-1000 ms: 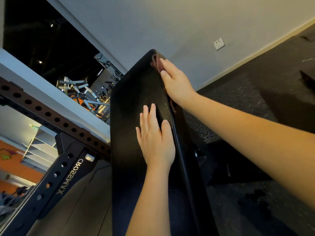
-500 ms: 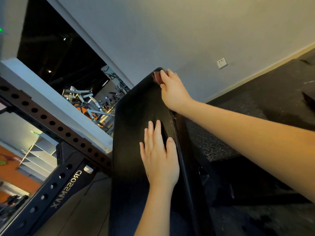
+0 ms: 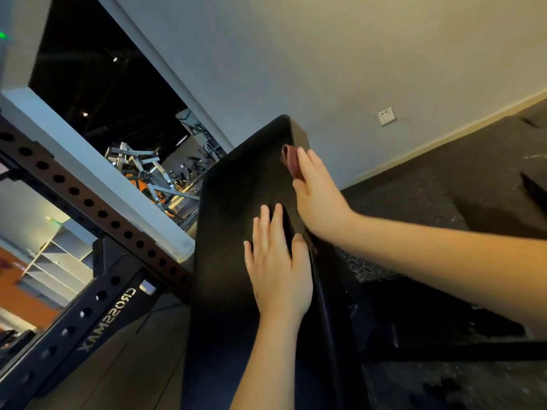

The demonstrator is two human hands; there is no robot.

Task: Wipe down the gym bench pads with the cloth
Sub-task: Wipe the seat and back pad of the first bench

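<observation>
L hand (image 3: pixel 278 261) flat, fingers straight, thumb out. R hand (image 3: pixel 318 199) ahead of it, fingers extended, forearm reaching fwd.

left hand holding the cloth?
No, the left hand lies flat and bare on the black padded bench pad; the dark red cloth sits under the right hand.

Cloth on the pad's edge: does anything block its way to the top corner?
Nothing visible. The right hand presses the cloth against the bench pad; the edge above is bare. The left hand rests lower down.
</observation>
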